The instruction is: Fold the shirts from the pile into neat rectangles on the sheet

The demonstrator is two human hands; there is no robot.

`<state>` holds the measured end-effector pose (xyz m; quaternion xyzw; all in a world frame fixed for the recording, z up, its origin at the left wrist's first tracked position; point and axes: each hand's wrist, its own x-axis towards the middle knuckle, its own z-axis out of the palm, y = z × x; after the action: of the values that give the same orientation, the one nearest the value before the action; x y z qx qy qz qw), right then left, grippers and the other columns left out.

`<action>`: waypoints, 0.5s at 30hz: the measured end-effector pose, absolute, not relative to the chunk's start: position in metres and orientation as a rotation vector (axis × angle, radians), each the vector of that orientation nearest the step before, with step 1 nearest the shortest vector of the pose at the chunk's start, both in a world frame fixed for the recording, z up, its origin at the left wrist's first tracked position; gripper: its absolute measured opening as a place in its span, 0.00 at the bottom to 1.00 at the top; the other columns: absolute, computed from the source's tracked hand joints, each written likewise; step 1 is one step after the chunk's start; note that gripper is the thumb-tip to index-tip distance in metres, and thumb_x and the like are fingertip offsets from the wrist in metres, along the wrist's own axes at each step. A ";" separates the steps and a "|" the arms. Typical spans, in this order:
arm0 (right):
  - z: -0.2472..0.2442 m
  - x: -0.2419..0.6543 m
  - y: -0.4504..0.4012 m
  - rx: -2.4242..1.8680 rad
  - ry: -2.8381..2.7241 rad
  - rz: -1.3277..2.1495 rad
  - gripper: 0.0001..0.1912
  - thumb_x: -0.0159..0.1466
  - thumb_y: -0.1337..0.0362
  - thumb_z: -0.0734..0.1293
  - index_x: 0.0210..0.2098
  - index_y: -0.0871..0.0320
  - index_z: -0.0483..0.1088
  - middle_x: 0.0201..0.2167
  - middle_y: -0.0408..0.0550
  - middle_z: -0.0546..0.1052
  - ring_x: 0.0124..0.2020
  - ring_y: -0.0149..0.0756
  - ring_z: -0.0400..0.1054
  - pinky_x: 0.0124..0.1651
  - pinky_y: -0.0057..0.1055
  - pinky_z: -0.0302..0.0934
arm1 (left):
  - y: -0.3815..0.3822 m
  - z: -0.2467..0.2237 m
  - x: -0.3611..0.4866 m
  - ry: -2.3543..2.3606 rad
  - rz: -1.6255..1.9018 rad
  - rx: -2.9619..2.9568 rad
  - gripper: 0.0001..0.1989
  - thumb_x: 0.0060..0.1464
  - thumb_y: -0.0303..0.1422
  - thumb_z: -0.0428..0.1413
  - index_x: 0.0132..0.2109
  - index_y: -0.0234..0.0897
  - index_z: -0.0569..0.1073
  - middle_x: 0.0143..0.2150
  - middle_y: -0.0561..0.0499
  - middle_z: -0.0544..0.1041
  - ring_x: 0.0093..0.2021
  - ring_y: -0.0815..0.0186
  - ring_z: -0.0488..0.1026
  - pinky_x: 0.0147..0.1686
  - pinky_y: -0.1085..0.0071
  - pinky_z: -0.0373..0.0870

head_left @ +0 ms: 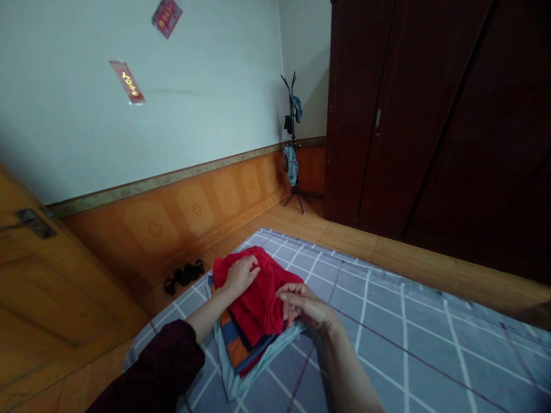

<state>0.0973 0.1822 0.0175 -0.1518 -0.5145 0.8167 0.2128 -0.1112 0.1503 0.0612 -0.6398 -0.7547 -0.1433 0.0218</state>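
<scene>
A red garment (258, 301) lies bunched and wrinkled on top of a stack of folded clothes. Curled over its upper left part is my left hand (241, 275), with the fingers closed on the fabric. At the right edge of the red cloth, my right hand (303, 301) has its thumb and bent fingers closed about the fabric. Below the red layer, an orange and blue garment (236, 346) shows at the left side. A pale blue-green cloth (235, 387) forms the bottom of the stack, its edges sticking out.
The stack rests on a bed with a grey white-lined sheet (383, 327). Black sandals (185, 274) stand on the floor beyond its left edge. A wooden door (51, 298) is at left, a coat rack (293, 137) in the corner, a dark wardrobe (413, 115) at right.
</scene>
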 end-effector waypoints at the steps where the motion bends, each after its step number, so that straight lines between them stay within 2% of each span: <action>1: 0.017 0.097 0.183 -0.418 -1.425 2.268 0.22 0.51 0.52 0.72 0.36 0.63 0.70 0.17 0.44 0.75 0.13 0.30 0.67 0.17 0.23 0.60 | 0.153 0.059 -0.113 -2.349 -0.425 -1.985 0.04 0.56 0.30 0.51 0.37 0.38 0.71 0.35 0.50 0.76 0.37 0.65 0.73 0.35 0.73 0.62; 3: 0.017 0.097 0.183 -0.404 -1.418 2.268 0.22 0.52 0.52 0.72 0.37 0.64 0.70 0.17 0.45 0.75 0.13 0.30 0.67 0.16 0.23 0.60 | 0.156 0.056 -0.116 -2.359 -0.398 -1.991 0.05 0.55 0.29 0.51 0.34 0.39 0.71 0.34 0.51 0.76 0.37 0.64 0.73 0.33 0.73 0.61; 7: 0.021 0.097 0.182 -0.370 -1.393 2.269 0.22 0.52 0.54 0.73 0.38 0.65 0.71 0.19 0.46 0.76 0.14 0.31 0.68 0.17 0.24 0.60 | 0.157 0.051 -0.118 -2.383 -0.381 -1.974 0.04 0.54 0.32 0.53 0.38 0.39 0.71 0.34 0.51 0.77 0.36 0.63 0.73 0.30 0.73 0.60; 11: 0.024 0.097 0.183 -0.352 -1.316 2.206 0.21 0.52 0.54 0.73 0.38 0.65 0.72 0.19 0.47 0.76 0.14 0.31 0.67 0.18 0.25 0.60 | 0.158 0.054 -0.116 -2.377 -0.393 -1.961 0.04 0.52 0.27 0.52 0.31 0.38 0.71 0.29 0.51 0.76 0.32 0.63 0.73 0.28 0.73 0.59; 15: 0.026 0.095 0.190 -0.391 -1.104 1.990 0.18 0.54 0.54 0.72 0.38 0.59 0.71 0.26 0.43 0.78 0.21 0.25 0.69 0.28 0.22 0.63 | 0.143 0.072 -0.098 -2.235 -0.483 -2.034 0.04 0.51 0.26 0.51 0.32 0.38 0.70 0.29 0.52 0.75 0.31 0.66 0.72 0.30 0.73 0.61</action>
<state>0.0946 0.1902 0.0260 -0.1549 -0.4371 0.7883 0.4043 -0.0983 0.1426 0.0723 -0.6641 -0.7297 -0.1577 0.0408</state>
